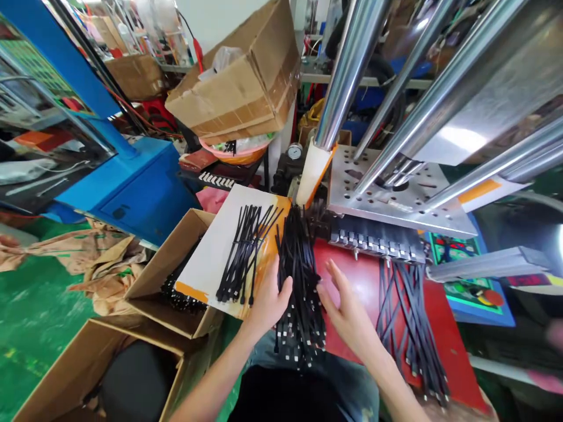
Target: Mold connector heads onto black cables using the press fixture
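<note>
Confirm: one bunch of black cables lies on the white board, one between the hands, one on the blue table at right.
No: the head view shows the right bunch on a red table, not blue. The left bunch, on the white board, and middle bunch, between left hand and right hand, are correct.

Both bare forearms reach forward from the lower edge of the view and angle inward, the left hand [269, 296] and the right hand [345, 302] held apart and facing each other, each with its thumb spread from loosely extended fingers and its palm turned inward.
</note>
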### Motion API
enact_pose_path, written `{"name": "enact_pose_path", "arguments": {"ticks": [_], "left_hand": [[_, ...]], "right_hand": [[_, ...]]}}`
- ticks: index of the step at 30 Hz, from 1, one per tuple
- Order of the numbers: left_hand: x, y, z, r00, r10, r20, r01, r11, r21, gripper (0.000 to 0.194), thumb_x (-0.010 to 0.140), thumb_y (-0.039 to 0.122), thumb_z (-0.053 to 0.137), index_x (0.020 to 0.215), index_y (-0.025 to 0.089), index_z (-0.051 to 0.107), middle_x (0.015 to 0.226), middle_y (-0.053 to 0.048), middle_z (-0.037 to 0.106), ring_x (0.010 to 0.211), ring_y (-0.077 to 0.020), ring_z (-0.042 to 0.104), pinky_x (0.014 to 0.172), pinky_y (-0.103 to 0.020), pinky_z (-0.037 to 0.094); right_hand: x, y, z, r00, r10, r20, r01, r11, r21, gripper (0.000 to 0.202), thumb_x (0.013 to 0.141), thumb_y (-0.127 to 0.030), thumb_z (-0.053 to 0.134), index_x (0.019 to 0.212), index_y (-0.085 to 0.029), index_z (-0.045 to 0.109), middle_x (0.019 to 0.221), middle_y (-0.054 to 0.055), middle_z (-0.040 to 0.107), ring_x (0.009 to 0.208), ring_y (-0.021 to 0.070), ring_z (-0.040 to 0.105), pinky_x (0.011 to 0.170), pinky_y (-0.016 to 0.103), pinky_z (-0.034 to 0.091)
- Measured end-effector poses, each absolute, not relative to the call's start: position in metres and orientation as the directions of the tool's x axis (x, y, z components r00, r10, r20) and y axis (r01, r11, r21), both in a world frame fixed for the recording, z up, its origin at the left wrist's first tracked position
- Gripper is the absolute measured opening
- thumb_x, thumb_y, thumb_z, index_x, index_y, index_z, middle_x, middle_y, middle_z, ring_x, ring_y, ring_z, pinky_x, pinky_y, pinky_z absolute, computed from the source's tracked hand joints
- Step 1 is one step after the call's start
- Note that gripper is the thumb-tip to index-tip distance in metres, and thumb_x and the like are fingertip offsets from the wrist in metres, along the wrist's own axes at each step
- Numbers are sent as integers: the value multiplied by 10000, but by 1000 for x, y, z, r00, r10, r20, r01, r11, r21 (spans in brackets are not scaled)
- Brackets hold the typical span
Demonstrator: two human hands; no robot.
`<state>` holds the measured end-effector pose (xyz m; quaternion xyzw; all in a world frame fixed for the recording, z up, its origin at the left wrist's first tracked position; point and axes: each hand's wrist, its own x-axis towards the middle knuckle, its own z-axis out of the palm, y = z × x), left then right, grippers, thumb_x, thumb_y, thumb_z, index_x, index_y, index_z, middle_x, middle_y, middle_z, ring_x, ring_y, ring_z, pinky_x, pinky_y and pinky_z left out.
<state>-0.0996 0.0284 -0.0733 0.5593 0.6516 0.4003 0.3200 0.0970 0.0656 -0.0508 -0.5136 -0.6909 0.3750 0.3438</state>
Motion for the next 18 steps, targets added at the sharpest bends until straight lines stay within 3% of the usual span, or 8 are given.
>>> {"name": "enact_pose_path", "arguments": {"ticks": [5,8,13,18], "left_hand": [[-93,28,-61,-74,997,-5,665,53,745,626,1101,328,434,1678,105,341,1751,-211,360,1655,-313,299,1335,-553,354],[-94,30,-53,-57,998,4,726,39,687,613,1105,315,422,1674,98,349,1747,-215,360,1643,-316,323,1330,-556,364],[-110,26,-41,1,999,-45,699,32,714,609,1113,339,437,1684,145,353,1746,-171,389,1626,-283,375,1337,-503,365],[-116,17,-36,-49,999,-13,635,41,772,580,1100,357,486,1658,210,423,1711,-128,473,1591,-265,451,1333,-481,377]], "right_hand": [[112,30,-81,-222,958,182,554,277,-785,377,1060,-366,522,1337,-211,726,1377,168,742,1320,341,687,1137,591,562],[106,24,-78,-261,950,172,515,288,-808,335,1060,-330,527,1294,-224,742,1321,150,767,1241,313,728,1086,544,605],[138,40,-41,-301,941,156,524,300,-797,318,1071,-355,538,1310,-246,717,1273,103,792,1159,269,770,1009,431,639],[192,112,4,-247,908,339,672,412,-615,319,1081,-381,522,1276,-210,710,996,79,781,841,227,766,790,347,621]]}}
